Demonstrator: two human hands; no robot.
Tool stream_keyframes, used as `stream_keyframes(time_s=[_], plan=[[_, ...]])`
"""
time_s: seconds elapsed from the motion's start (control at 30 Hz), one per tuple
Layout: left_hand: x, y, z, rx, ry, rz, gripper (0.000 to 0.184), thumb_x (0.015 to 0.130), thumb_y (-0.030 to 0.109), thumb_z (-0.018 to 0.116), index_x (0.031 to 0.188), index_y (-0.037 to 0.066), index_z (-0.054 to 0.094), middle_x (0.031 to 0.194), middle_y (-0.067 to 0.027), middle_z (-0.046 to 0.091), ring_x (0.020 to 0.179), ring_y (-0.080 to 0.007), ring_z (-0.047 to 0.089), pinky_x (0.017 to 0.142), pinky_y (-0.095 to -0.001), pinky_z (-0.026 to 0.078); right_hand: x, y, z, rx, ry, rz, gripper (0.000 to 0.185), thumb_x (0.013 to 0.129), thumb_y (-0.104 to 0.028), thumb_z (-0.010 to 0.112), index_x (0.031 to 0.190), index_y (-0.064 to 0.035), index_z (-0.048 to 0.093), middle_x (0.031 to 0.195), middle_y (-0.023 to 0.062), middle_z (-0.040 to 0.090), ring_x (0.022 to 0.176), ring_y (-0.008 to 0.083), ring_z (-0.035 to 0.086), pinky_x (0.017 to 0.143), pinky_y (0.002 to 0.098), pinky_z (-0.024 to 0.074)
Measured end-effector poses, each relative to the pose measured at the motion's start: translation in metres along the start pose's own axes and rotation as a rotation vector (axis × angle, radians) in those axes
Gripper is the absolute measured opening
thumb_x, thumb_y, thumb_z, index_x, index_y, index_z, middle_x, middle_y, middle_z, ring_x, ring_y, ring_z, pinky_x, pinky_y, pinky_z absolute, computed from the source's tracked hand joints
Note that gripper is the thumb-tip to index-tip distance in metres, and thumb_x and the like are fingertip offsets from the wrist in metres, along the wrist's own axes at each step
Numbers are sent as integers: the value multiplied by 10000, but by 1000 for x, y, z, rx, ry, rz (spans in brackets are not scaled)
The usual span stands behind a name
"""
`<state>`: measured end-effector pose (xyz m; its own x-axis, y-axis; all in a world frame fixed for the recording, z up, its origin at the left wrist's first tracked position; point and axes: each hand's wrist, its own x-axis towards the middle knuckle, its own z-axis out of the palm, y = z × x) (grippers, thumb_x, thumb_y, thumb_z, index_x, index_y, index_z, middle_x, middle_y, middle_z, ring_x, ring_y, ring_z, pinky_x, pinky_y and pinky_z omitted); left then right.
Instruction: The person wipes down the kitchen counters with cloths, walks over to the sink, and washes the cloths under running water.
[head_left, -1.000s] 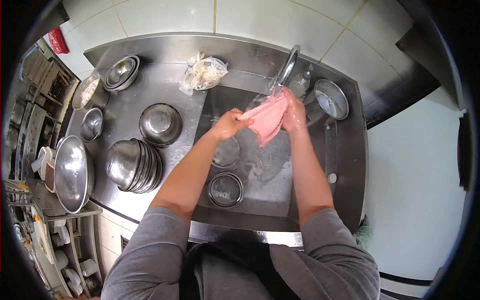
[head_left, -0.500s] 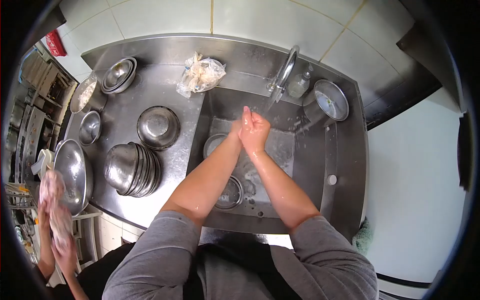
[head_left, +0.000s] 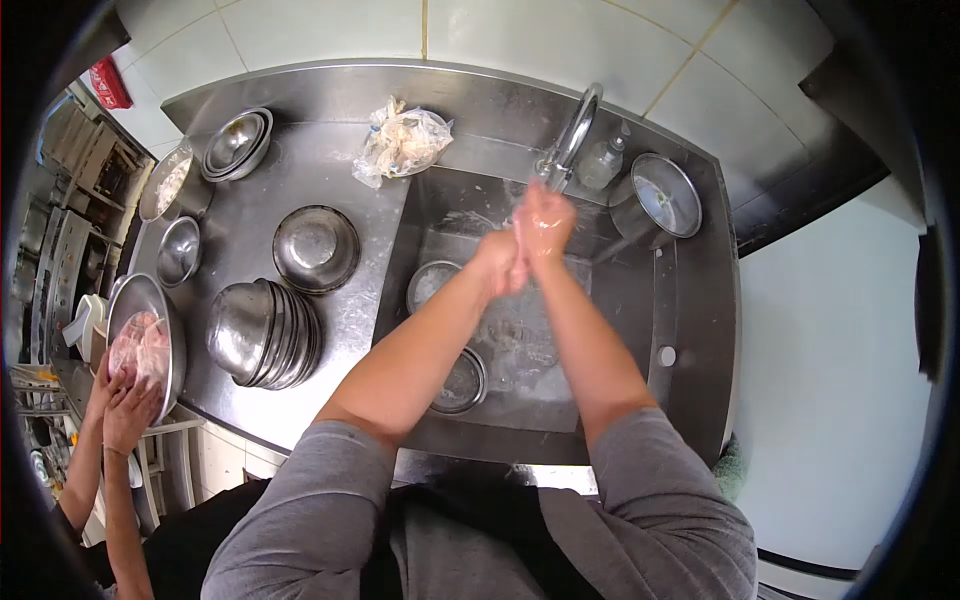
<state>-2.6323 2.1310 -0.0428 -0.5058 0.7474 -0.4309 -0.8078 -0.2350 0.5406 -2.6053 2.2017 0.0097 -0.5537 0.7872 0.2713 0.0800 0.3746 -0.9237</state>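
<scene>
My left hand (head_left: 502, 262) and my right hand (head_left: 546, 225) press together, wet and shiny, above the sink (head_left: 625, 300). Motion blur and overlap hide how the fingers of each lie. Just beyond my right hand is the curved metal faucet (head_left: 575, 135), its spout end close to the fingers. Below my forearms, foamy water and metal bowls lie in the basin, one bowl (head_left: 460, 385) near the front and another (head_left: 432, 285) partly behind my left forearm.
Left on the counter are stacked bowls (head_left: 255, 330), an upturned bowl (head_left: 316, 250) and a plastic bag (head_left: 405, 140). A soap bottle (head_left: 600, 165) and a metal pot (head_left: 665, 195) stand right of the faucet. At far left, another person's hands (head_left: 128, 405) hold raw meat (head_left: 140, 350) in a large bowl (head_left: 172, 365).
My joined hands have shifted right, with the right hand nearer the faucet. The other person's hands have brought the bagged meat over into the large bowl.
</scene>
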Motion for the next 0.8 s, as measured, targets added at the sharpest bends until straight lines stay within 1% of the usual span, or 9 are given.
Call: stream_keyframes(time_s=[0.1,0.17,0.2,0.33,0.5,0.57,0.7,0.77,0.8], plan=[[-3,4,5,199,58,-124,353,967,355,468,894,37,602,835,-102,631,666,-203,608,569,-364,498,2,26,6,-50,63,97,384,888,-259,612,628,23,598,509,122,544,485,145,390,509,359,392],[12,3,-18,12,9,-45,394,975,382,405,801,81,590,790,-96,634,636,-214,617,563,-359,508,-44,1,17,43,-39,33,420,916,-242,580,573,-1,553,529,-23,490,512,72,380,474,303,348],[-3,12,-14,-18,-78,-45,326,973,311,412,847,74,597,809,-106,640,702,-223,648,620,-367,537,-51,-10,16,181,-60,20,424,917,-298,561,652,30,603,526,185,534,470,165,446,515,382,400],[-2,4,3,100,-20,-108,279,972,275,408,905,64,578,826,-118,639,741,-254,654,680,-389,541,6,20,0,-290,-93,-71,387,918,-312,548,725,-3,677,567,185,584,489,240,547,524,387,422],[36,1,-49,167,0,199,264,927,162,409,1122,43,542,1101,-125,613,997,-197,618,892,-353,488,25,17,-27,-185,-282,66,329,892,-275,569,748,-2,684,638,158,613,630,294,605,608,361,463],[-9,18,-15,275,136,169,352,899,130,411,1226,30,498,1227,-128,558,1135,-214,542,992,-350,422,-4,-13,-25,-136,-611,-333,279,888,-238,568,803,5,675,826,178,635,841,267,611,752,331,463],[-28,14,12,-212,-50,9,419,908,254,407,1250,23,481,1235,-162,534,1181,-302,479,1025,-421,383,-1,27,-18,-89,-492,-574,284,917,-270,553,899,-9,664,971,151,623,967,217,568,847,319,430],[-10,15,6,-554,-597,116,435,929,302,384,1237,13,487,1246,-186,518,1171,-293,489,1025,-434,388,8,45,-24,170,-495,147,322,947,-319,530,985,-22,649,1051,95,611,972,178,555,860,319,431],[-10,21,3,-440,-807,102,419,957,297,356,1217,1,501,1203,-185,547,1114,-293,533,1002,-444,416,0,44,-36,279,-573,202,319,951,-318,546,1067,-29,615,1056,57,608,949,129,552,841,290,447]])
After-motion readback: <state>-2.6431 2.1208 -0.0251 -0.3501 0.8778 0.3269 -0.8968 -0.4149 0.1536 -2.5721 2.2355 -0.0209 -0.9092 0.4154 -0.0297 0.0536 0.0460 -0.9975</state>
